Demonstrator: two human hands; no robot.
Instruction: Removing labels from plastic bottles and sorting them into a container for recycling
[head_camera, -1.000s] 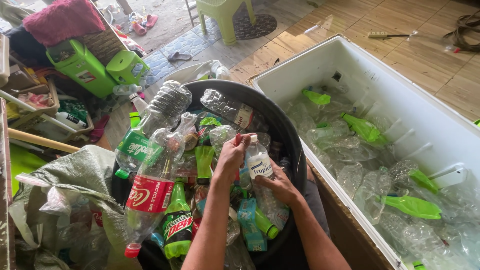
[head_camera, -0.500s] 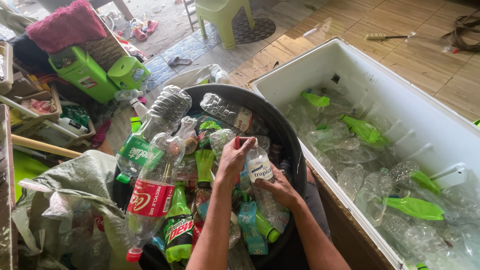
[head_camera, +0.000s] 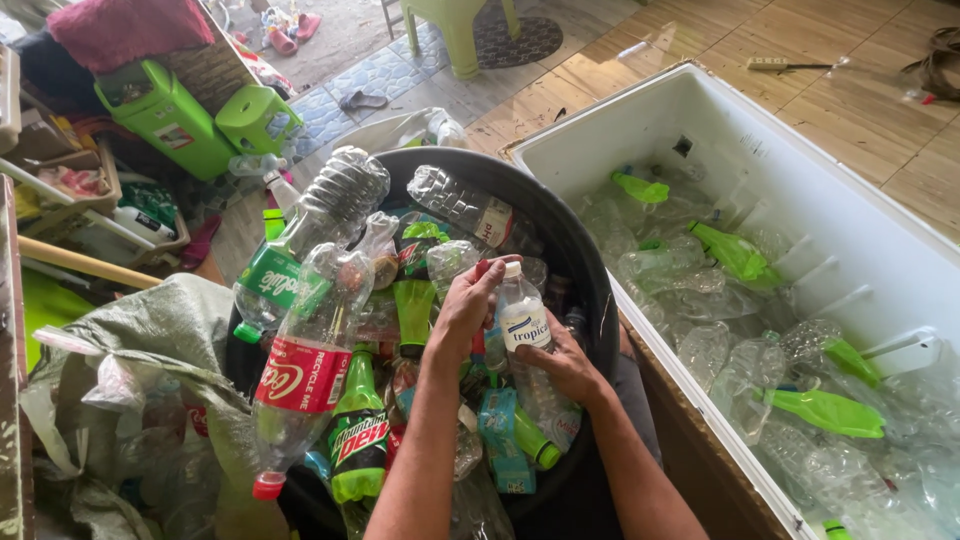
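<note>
Wooden floor, cluttered, with a round black tub heaped with empty plastic bottles beside a white chest of crushed ones. Over the tub, a small clear bottle with a white label, held upright. Right hand wrapped around its body, steadying it; left hand pinching at the cap, apparently to twist it.

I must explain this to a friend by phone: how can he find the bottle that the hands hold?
Find the round black tub full of bottles, left of the white box. Near its middle, two hands meet on one small clear bottle. Unlike its lying neighbours, it stands upright, with a white label and white cap.
</note>
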